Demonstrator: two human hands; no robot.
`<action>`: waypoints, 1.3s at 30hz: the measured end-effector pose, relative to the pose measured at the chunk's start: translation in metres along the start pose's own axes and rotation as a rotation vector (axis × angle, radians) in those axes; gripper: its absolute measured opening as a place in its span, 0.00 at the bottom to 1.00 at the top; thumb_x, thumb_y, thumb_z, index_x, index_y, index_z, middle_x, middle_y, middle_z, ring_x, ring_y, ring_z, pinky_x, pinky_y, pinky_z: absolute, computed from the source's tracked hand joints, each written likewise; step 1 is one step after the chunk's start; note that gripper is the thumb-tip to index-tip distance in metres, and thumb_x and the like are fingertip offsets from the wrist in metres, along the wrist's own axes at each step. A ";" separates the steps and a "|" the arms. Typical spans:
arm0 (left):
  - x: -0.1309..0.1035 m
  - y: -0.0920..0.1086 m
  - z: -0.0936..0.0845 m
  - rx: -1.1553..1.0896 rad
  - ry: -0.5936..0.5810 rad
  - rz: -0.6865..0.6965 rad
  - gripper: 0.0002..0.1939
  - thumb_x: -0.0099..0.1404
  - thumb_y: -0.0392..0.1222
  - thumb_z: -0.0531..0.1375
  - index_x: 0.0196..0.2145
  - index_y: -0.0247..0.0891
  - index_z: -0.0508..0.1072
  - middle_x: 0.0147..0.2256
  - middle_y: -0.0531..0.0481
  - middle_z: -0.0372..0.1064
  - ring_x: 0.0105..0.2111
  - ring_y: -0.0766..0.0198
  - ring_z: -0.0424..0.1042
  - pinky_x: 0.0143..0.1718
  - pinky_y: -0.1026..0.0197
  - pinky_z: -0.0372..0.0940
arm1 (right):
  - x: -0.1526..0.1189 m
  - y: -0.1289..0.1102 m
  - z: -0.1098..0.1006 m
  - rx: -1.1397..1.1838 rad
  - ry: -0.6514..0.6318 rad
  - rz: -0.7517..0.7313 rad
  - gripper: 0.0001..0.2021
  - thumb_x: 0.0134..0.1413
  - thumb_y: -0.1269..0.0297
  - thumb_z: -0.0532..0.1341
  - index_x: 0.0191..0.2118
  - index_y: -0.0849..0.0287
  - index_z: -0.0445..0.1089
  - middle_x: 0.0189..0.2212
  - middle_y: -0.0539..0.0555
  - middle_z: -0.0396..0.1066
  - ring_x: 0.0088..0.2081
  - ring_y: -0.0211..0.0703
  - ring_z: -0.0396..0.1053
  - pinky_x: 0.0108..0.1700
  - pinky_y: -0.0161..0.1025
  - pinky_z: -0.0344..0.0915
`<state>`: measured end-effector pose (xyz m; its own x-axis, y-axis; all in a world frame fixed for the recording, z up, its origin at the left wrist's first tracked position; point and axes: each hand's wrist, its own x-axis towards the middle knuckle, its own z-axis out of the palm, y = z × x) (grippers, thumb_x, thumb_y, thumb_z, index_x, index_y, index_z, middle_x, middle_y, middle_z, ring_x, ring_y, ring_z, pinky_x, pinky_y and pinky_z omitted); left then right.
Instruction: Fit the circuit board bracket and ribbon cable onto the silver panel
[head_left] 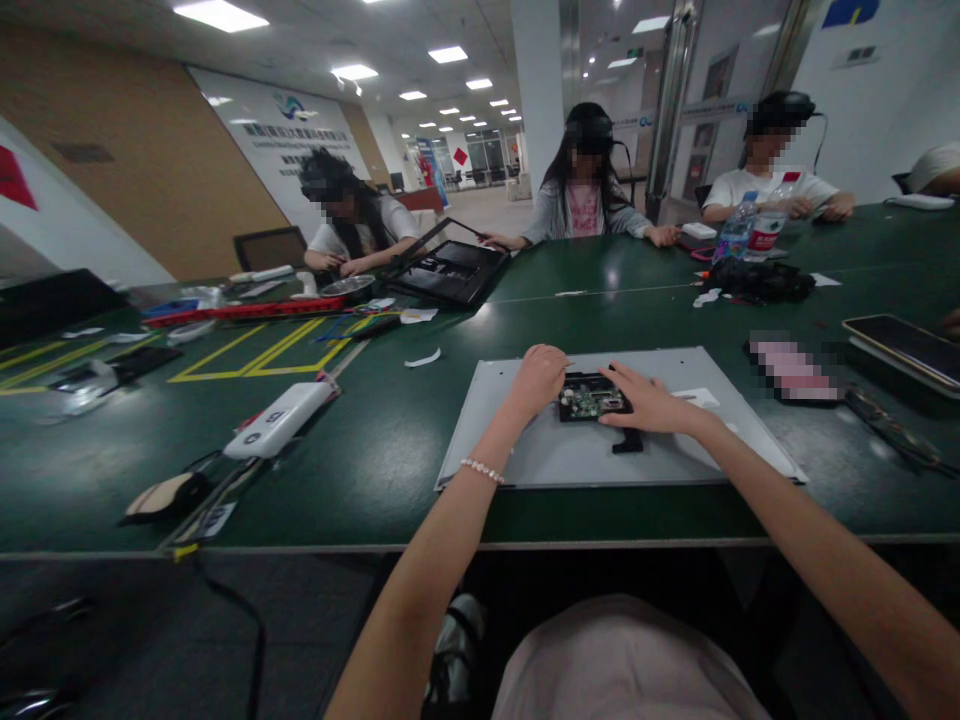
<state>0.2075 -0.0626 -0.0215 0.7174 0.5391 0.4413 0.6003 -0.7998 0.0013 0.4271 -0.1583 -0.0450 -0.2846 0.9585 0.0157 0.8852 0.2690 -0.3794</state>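
A small green circuit board in a black housing (594, 400) lies on a light grey flat panel (495, 440) in front of me. My left hand (538, 380) is curled against the board's upper left corner, its fingertips partly hidden. Across from it, my right hand (649, 402) grips the right side, with the thumb at the lower edge and a finger at the upper edge. A black bracket-like piece (628, 441) sits just below the right hand on the panel. A white paper piece (697, 398) lies to the right of that hand.
To the left lie a white power bank (281, 420) and a beige-and-black object (166, 498) with cables. Phones (907, 350) rest at the right. Bottles (766, 225) and a black bag (761, 280) stand farther back. Several people sit opposite; one touches a black laptop-like frame (454, 272).
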 end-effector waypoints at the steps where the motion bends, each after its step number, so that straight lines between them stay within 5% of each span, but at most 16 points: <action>1: 0.000 -0.001 0.001 0.002 -0.011 0.022 0.14 0.65 0.32 0.52 0.42 0.35 0.77 0.43 0.43 0.74 0.48 0.57 0.69 0.54 0.53 0.59 | 0.000 0.000 0.000 0.001 0.001 -0.002 0.44 0.54 0.39 0.54 0.70 0.50 0.36 0.70 0.62 0.35 0.68 0.64 0.40 0.61 0.66 0.43; 29: -0.004 0.005 0.007 -0.006 -0.012 -0.055 0.10 0.64 0.32 0.53 0.43 0.36 0.70 0.39 0.44 0.72 0.44 0.56 0.69 0.49 0.55 0.62 | 0.000 0.000 0.000 -0.023 -0.023 -0.010 0.42 0.55 0.37 0.52 0.69 0.51 0.43 0.70 0.61 0.32 0.67 0.68 0.42 0.60 0.72 0.42; 36: -0.006 0.005 0.012 -0.031 -0.030 -0.058 0.21 0.66 0.33 0.51 0.56 0.35 0.65 0.51 0.43 0.69 0.53 0.58 0.66 0.56 0.54 0.57 | -0.002 -0.002 -0.001 -0.027 -0.027 -0.003 0.41 0.55 0.37 0.52 0.69 0.48 0.42 0.70 0.60 0.32 0.67 0.68 0.42 0.60 0.72 0.43; 39: -0.007 0.003 0.014 -0.027 -0.061 -0.052 0.19 0.68 0.34 0.50 0.54 0.36 0.69 0.52 0.43 0.70 0.54 0.58 0.66 0.56 0.54 0.57 | -0.002 -0.002 -0.002 -0.028 -0.030 -0.006 0.40 0.55 0.37 0.52 0.69 0.48 0.43 0.70 0.59 0.32 0.67 0.70 0.43 0.60 0.72 0.43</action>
<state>0.2098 -0.0652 -0.0369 0.7065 0.5943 0.3843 0.6279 -0.7768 0.0470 0.4261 -0.1603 -0.0424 -0.3002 0.9538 -0.0106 0.8934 0.2772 -0.3535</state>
